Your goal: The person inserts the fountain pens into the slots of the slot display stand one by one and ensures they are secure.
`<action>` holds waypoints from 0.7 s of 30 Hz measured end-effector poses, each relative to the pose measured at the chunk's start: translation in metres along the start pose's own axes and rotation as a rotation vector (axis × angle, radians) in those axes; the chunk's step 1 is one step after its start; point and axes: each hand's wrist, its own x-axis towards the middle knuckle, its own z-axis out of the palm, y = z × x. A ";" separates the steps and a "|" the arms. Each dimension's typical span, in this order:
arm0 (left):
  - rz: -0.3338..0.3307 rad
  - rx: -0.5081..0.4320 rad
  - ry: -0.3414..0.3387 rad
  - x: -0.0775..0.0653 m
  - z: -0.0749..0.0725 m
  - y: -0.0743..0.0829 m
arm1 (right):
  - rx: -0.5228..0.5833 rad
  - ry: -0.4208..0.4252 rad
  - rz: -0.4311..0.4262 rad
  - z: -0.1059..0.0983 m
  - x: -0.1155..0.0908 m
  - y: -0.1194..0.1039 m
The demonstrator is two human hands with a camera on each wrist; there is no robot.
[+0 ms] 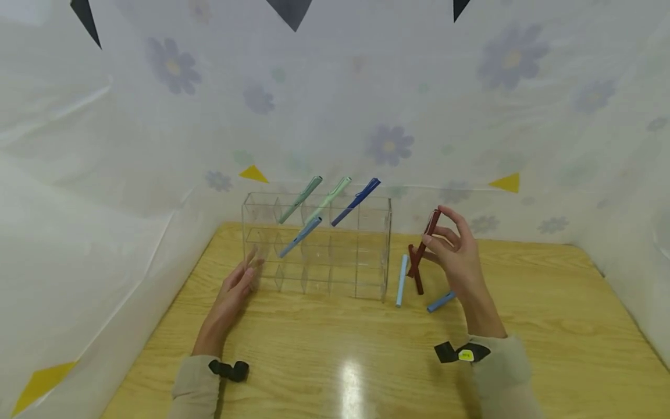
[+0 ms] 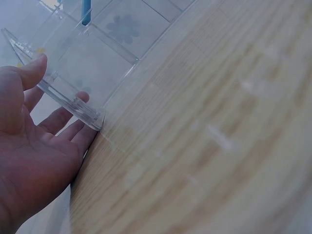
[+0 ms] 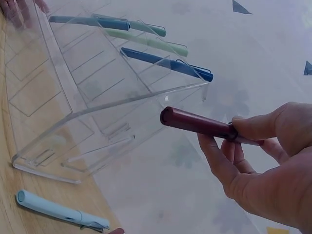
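Observation:
My right hand [image 1: 460, 262] pinches a dark red pen [image 1: 432, 222] between thumb and fingers, to the right of a clear acrylic pen holder [image 1: 389, 250]. In the right wrist view, the held pen [image 3: 197, 124] points its blunt end toward the holder. My left hand [image 1: 235, 294] touches the holder's left side with fairly straight fingers; in the left wrist view, its thumb [image 2: 34, 73] is near the clear edge. Slanting out of the holder's compartments are a grey-green pen [image 1: 300, 199], a pale green pen [image 1: 330, 198], a dark blue pen [image 1: 357, 201] and a lighter blue pen [image 1: 300, 237].
On the wooden table [image 1: 303, 349], right of the holder, lie a light blue pen [image 1: 401, 281], another dark red pen [image 1: 419, 284] and a blue pen [image 1: 441, 301], partly hidden by the right hand. A flower-patterned sheet [image 1: 324, 105] hangs behind and along the sides.

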 end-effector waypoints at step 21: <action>-0.018 0.004 0.013 0.000 0.001 -0.001 | -0.052 0.141 -0.245 0.081 0.015 -0.002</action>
